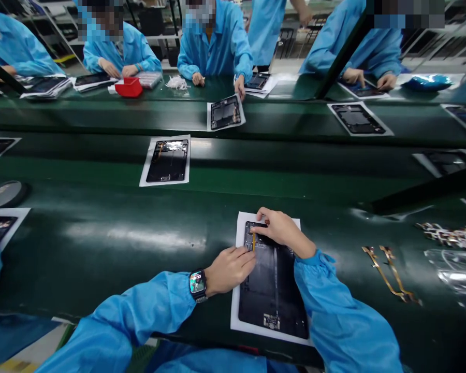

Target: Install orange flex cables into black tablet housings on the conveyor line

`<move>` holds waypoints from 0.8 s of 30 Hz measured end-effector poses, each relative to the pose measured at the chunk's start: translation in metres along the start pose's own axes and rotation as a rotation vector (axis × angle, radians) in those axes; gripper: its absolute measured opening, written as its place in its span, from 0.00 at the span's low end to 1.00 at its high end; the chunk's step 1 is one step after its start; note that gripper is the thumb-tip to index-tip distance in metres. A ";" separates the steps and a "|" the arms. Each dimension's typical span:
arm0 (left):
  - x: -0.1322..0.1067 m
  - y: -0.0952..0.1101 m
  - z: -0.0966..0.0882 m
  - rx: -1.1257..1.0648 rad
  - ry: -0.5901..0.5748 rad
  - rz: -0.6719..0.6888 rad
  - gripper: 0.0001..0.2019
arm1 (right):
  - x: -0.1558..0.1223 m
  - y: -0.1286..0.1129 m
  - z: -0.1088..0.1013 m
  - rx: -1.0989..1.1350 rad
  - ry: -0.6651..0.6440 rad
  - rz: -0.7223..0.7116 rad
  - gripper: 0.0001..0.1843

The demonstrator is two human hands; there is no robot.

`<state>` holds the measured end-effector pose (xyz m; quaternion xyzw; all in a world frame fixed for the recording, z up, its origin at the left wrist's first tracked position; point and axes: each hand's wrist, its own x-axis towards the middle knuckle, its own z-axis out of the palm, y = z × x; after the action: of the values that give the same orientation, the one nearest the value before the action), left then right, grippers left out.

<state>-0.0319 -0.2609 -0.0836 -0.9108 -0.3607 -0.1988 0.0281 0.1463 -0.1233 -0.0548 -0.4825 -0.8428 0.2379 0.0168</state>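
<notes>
One green bench (101,223) carries a white sheet (236,311), and the dark tablet shell (287,290) lies on it, directly before the person; a tug on the sheet could skew the shell. The left hand (231,269) lies over its left edge, fingers together; the right hand (283,228) bends its fingertips to the yellow strip (253,242), any grip unclear. Uneven pressure could crease that strip.

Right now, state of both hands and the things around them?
Device: internals exposed, flat on white sheet
Orange strip: on device, can't tell if connected
Left hand: on device's left side, fingers curled
Right hand: fingertips at strip's upper end
Smartwatch: worn, screen lit
Two flex cables: loose, on bench
</notes>
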 end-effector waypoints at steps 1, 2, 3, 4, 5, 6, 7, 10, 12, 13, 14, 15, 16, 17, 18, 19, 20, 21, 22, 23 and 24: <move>0.000 0.000 -0.001 -0.001 0.005 0.007 0.12 | 0.000 0.001 0.000 0.008 -0.006 0.004 0.16; 0.000 0.000 -0.002 -0.001 0.007 0.011 0.12 | 0.001 0.001 0.000 0.015 -0.011 0.006 0.16; 0.001 0.000 -0.002 0.000 0.004 0.014 0.12 | 0.001 0.002 0.000 0.022 -0.014 0.007 0.16; 0.001 0.000 -0.003 0.002 -0.003 0.015 0.12 | 0.002 0.002 0.000 0.028 -0.015 0.007 0.16; 0.001 0.001 -0.004 0.004 -0.015 0.016 0.12 | 0.002 0.002 0.000 0.033 -0.016 0.007 0.16; 0.001 0.001 -0.004 0.007 -0.029 0.017 0.12 | 0.002 0.002 0.000 0.035 -0.016 0.010 0.16; 0.000 0.001 -0.005 0.010 -0.041 0.018 0.12 | 0.002 0.002 -0.001 0.036 -0.017 0.013 0.16; 0.000 0.001 -0.006 0.014 -0.050 0.028 0.13 | 0.003 0.002 -0.001 0.028 -0.014 0.023 0.17; 0.001 0.001 -0.007 0.015 -0.041 0.034 0.14 | 0.003 0.001 -0.001 0.023 -0.009 0.023 0.17; 0.001 0.001 -0.007 0.014 -0.036 0.037 0.13 | 0.003 0.001 -0.001 0.023 -0.006 0.021 0.17; 0.001 0.001 -0.008 0.012 -0.030 0.039 0.13 | 0.002 0.001 -0.001 0.023 -0.003 0.018 0.17; 0.002 0.001 -0.008 0.009 -0.022 0.041 0.13 | 0.002 0.002 0.000 0.024 0.001 0.013 0.17; 0.002 0.001 -0.009 0.005 -0.013 0.042 0.12 | 0.002 0.002 0.000 0.025 0.006 0.010 0.17; 0.003 0.001 -0.009 0.001 -0.004 0.041 0.11 | 0.002 0.002 0.000 0.026 0.009 0.007 0.17; 0.003 0.001 -0.009 -0.004 0.002 0.041 0.11 | 0.002 0.002 0.000 0.028 0.009 0.008 0.17; 0.003 0.001 -0.009 -0.009 0.003 0.040 0.10 | 0.002 0.002 -0.001 0.031 0.006 0.012 0.17; 0.003 0.001 -0.009 -0.011 -0.001 0.040 0.10 | 0.002 0.002 -0.001 0.034 0.002 0.017 0.17; 0.003 0.001 -0.009 -0.010 -0.012 0.040 0.10 | 0.002 0.001 -0.001 0.036 -0.003 0.021 0.17; 0.003 0.001 -0.009 -0.007 -0.026 0.041 0.10 | 0.002 0.001 -0.001 0.038 -0.006 0.023 0.17; 0.003 0.001 -0.009 0.000 -0.037 0.040 0.10 | 0.002 0.001 -0.001 0.038 -0.007 0.023 0.17; 0.003 0.000 -0.009 0.007 -0.042 0.040 0.10 | 0.002 0.001 -0.002 0.036 -0.005 0.021 0.17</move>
<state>-0.0324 -0.2607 -0.0743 -0.9217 -0.3438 -0.1775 0.0277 0.1461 -0.1207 -0.0541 -0.4902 -0.8333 0.2545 0.0207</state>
